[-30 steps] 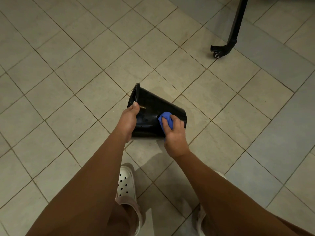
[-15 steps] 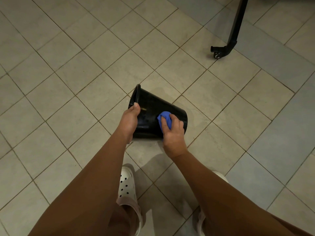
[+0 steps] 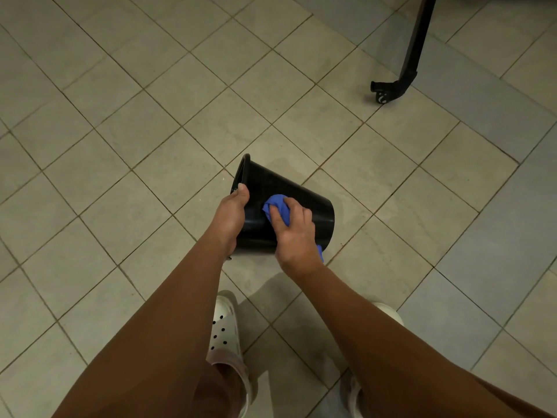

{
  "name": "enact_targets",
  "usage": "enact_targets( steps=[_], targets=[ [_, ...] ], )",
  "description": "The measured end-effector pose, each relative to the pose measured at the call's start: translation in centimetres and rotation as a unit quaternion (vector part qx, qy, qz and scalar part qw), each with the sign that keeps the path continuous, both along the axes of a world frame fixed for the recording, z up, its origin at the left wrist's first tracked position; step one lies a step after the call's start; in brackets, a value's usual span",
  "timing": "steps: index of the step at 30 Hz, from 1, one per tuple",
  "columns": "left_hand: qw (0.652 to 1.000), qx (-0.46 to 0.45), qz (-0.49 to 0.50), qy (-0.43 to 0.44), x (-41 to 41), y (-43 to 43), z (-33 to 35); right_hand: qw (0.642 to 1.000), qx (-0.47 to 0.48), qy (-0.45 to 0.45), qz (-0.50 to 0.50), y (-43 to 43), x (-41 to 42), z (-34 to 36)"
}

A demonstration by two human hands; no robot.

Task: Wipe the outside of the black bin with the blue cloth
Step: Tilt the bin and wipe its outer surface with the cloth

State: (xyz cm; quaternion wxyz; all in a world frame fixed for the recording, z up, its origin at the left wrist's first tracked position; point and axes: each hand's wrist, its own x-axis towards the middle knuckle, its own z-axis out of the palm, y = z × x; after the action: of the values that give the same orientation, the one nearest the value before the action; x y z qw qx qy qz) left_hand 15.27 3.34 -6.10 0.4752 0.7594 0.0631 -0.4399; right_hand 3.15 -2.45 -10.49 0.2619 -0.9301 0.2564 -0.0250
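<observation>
Head view. Grips rim of black bin (image 3: 301, 200) with left hand (image 3: 230, 212), bin tipped on its side above tiled floor (image 3: 120, 146), mouth facing left. Clutches bunched blue cloth (image 3: 278, 206) in right hand (image 3: 294, 233), pressed to bin's outer wall, just right of left hand.

The right hand (image 3: 294, 233) is covering most of the blue cloth (image 3: 278, 206). The left hand (image 3: 230, 212) is tucking its fingers out of sight behind the rim of the black bin (image 3: 295, 194), whose inside is facing away. The right forearm (image 3: 376, 330) is hiding most of the right white clog (image 3: 390, 313). The top edge is cutting off the black wheeled leg (image 3: 415, 49) at far right.
</observation>
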Motion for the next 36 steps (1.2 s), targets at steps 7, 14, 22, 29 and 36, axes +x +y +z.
enact_targets(
  steps=[7,14,22,29,36],
  targets=[
    [0.999,0.025,0.037,0.017,0.1,0.6,-0.2,0.996,0.004,-0.04,0.081,1.3,-0.6,-0.3],
    [0.999,0.016,0.021,0.045,-0.7,0.1,0.1,0.998,-0.02,-0.004,0.058,-0.4,0.8,1.5],
    [0.998,0.033,0.03,0.037,-0.6,0.3,0.4,0.995,0.0,-0.011,0.102,0.6,-0.2,0.6],
    [0.998,0.03,0.018,0.044,-0.5,0.2,0.2,0.998,-0.034,0.014,0.058,-0.3,1.4,1.8],
    [0.998,0.037,0.02,0.038,-0.5,0.5,-0.2,0.995,-0.01,-0.05,0.09,1.2,-0.4,0.5]
  ],
)
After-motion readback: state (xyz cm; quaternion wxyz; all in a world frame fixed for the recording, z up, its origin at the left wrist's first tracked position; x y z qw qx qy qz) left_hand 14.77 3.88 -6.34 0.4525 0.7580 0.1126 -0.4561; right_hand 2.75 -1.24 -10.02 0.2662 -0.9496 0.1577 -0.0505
